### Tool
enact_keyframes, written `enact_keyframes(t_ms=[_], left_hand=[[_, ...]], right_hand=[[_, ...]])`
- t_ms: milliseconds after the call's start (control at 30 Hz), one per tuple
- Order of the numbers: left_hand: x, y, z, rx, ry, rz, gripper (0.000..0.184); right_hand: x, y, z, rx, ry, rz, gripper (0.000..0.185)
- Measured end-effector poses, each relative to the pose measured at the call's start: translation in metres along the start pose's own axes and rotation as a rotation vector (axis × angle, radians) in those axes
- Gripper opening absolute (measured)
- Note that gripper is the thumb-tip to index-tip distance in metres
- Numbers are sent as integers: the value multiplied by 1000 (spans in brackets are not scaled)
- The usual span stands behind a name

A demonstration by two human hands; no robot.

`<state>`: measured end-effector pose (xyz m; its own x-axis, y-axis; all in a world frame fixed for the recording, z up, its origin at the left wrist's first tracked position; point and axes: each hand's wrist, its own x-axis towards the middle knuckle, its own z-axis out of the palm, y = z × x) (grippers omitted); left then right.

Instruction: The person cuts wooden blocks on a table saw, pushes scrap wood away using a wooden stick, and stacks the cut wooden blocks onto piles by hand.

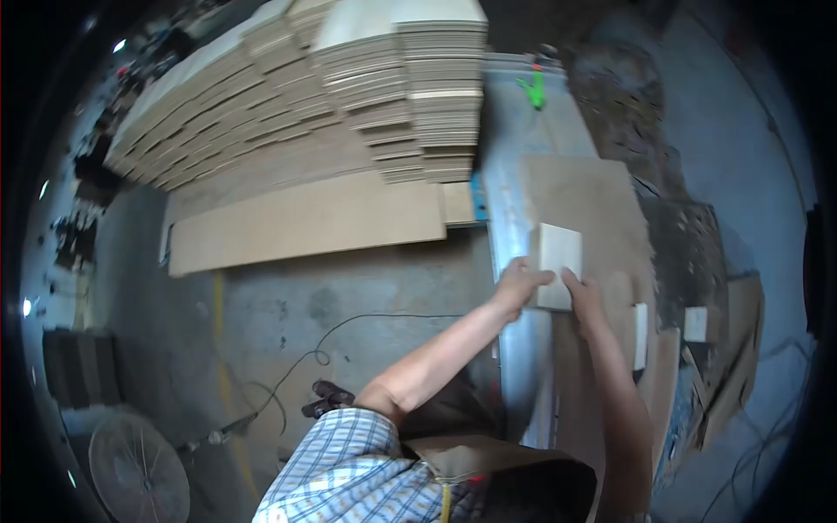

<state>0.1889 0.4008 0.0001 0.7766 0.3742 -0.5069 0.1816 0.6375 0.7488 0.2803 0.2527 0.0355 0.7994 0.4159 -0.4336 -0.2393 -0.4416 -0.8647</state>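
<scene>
A small white rectangular board point(560, 254) is between my two hands over the brown-covered workbench. My left hand point(520, 286) grips its left edge, thumb on the top face and fingers at the side. My right hand point(584, 296) holds the lower right corner, its thumb also on top. The undersides of the fingers are hidden, and I cannot tell whether the board is one piece or several stacked. Beneath it lies a brown sheet point(602, 205) on the bench.
Tall stacks of flat boards point(440, 78) stand at the upper left, with a long board point(305, 222) before them. A bright green object point(534, 90) lies at the bench's far end. A cable point(327, 336) crosses the floor towards a round fan point(139, 471). White pieces point(695, 324) lie to the right.
</scene>
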Motion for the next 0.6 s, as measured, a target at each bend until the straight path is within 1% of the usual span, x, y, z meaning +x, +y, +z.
enact_keyframes(t_ms=[33, 67, 100, 133, 167, 200, 233, 300, 367, 400, 433, 467, 500, 567, 600], left_hand=[[-10, 5, -11, -26, -48, 3, 53], [-16, 3, -18, -83, -45, 9, 51], [-26, 10, -31, -85, -29, 29, 51], [-38, 18, -44, -109, -94, 34, 52], [-52, 25, -57, -133, -162, 38, 52], [-72, 36, -71, -151, -182, 32, 48], [-78, 32, -96, -154, -280, 24, 44], [-101, 22, -140, -266, -262, 52, 42], [-140, 29, -179, -317, -135, 85, 39], [-153, 27, -205, -286, -68, 83, 40], [-164, 24, -231, -259, 1, 75, 40], [-179, 27, -250, -215, 87, 88, 37], [-193, 31, -269, -174, 176, 102, 34], [-187, 24, -331, -67, 313, 147, 24], [-183, 25, -358, -12, 381, 168, 20]], right_hand=[[-16, -6, 13, 5, 24, -3, 41], [-25, -1, 27, 8, -6, -14, 41], [-34, 3, 38, 37, 24, -55, 40], [-46, 4, 45, 65, 60, -95, 39], [-60, 6, 50, 61, 49, -108, 39], [-78, 3, 57, 102, -2, -116, 38], [-94, 5, 63, 145, -57, -125, 36], [-123, 29, 78, 199, -117, -150, 36], [-155, 61, 89, -145, 99, -429, 33], [-171, 71, 90, -207, 78, -443, 34], [-188, 79, 91, -274, 58, -451, 36], [-206, 87, 94, -268, 29, -380, 37], [-221, 100, 97, -263, 17, -379, 37], [-245, 131, 103, -230, -92, -193, 36], [-254, 154, 109, -226, -60, -275, 34]])
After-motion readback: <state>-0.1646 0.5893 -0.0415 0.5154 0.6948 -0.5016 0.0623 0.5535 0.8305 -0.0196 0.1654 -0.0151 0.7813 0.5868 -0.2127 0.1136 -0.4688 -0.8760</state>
